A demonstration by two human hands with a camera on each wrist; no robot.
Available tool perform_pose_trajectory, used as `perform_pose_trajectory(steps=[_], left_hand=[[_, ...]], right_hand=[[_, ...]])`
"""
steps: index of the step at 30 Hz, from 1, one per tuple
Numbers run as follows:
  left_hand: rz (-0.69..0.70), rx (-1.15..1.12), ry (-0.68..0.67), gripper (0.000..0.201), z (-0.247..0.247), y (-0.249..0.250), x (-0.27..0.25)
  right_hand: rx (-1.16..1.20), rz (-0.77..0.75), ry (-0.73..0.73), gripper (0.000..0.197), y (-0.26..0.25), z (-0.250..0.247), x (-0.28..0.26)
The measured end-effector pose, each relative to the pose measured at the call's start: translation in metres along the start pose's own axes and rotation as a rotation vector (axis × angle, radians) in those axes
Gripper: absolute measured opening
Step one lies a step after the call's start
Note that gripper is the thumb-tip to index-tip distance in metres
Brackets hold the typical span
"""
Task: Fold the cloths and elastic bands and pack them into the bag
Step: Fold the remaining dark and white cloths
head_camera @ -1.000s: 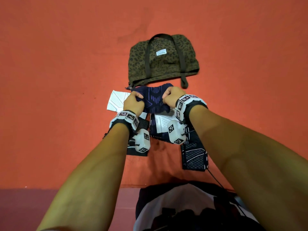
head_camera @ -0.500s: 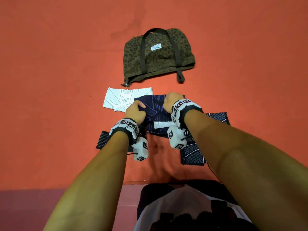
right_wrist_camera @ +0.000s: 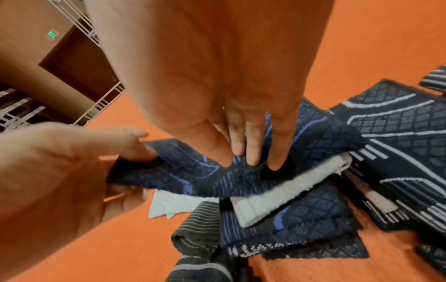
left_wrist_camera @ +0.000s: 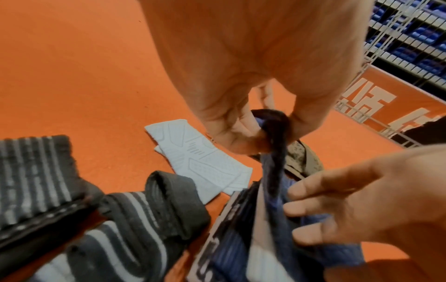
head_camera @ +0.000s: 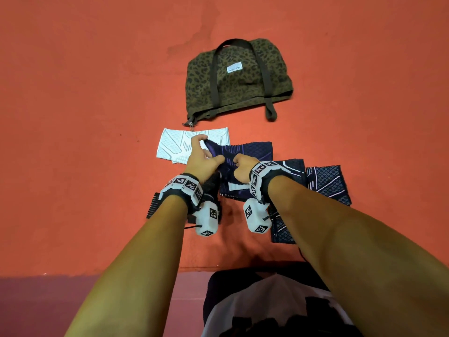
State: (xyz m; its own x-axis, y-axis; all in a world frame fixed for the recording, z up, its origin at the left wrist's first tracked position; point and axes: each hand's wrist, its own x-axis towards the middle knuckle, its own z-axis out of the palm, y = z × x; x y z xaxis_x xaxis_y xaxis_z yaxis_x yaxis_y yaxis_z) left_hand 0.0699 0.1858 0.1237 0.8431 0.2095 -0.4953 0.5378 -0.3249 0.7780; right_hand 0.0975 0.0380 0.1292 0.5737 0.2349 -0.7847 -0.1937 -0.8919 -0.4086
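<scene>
Left hand [head_camera: 202, 158] advanced, pinching navy cloth [head_camera: 255, 150]; bag [head_camera: 240, 93] label FASHION.

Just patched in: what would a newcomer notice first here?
Dead centre, the left hand pinches a corner of a navy cloth while the right hand holds it nearer the body, above a heap of dark patterned cloths. Beyond them a leopard-print bag lies flat on the orange floor, a white cloth just before it.

We're in a sports arena, it seems: orange floor [head_camera: 85, 142], at two o'clock a wire fence [left_wrist_camera: 391, 28] with blue seats [left_wrist_camera: 422, 36] behind and an orange banner [left_wrist_camera: 410, 99], at ten o'clock a door [right_wrist_camera: 72, 63] under a green sign [right_wrist_camera: 53, 34].
</scene>
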Motion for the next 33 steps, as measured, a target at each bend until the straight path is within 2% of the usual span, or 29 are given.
perform_pose_trajectory(steps=[5, 9, 15, 20, 25, 28, 31, 33], left_hand=[[-0.036, -0.083, -0.082, 0.074, 0.038, 0.017, 0.011], [-0.073, -0.038, -0.131, 0.062, 0.055, 0.014, 0.015], [-0.071, -0.023, -0.211, 0.049, 0.068, 0.017, 0.015], [-0.068, -0.029, -0.257, 0.052, 0.08, 0.022, 0.015], [-0.093, -0.038, -0.289, 0.055, 0.086, 0.022, 0.016], [-0.097, -0.034, -0.314, 0.056, 0.084, 0.021, 0.014], [-0.073, -0.018, -0.218, 0.043, 0.076, 0.018, 0.013], [-0.07, -0.006, -0.073, 0.029, 0.068, 0.012, 0.016]], right_hand=[[0.068, -0.055, 0.06, 0.037, 0.018, -0.01, -0.001], [0.119, -0.044, 0.161, 0.016, 0.039, -0.019, -0.002], [0.281, 0.052, 0.26, 0.03, 0.058, -0.035, 0.009], [0.353, 0.095, 0.283, 0.051, 0.062, -0.035, 0.016], [0.312, 0.095, 0.295, 0.046, 0.065, -0.036, 0.015], [0.274, 0.087, 0.273, 0.031, 0.069, -0.036, 0.018], [0.229, 0.12, 0.24, 0.02, 0.071, -0.037, 0.017], [0.224, 0.145, 0.236, 0.028, 0.072, -0.037, 0.017]])
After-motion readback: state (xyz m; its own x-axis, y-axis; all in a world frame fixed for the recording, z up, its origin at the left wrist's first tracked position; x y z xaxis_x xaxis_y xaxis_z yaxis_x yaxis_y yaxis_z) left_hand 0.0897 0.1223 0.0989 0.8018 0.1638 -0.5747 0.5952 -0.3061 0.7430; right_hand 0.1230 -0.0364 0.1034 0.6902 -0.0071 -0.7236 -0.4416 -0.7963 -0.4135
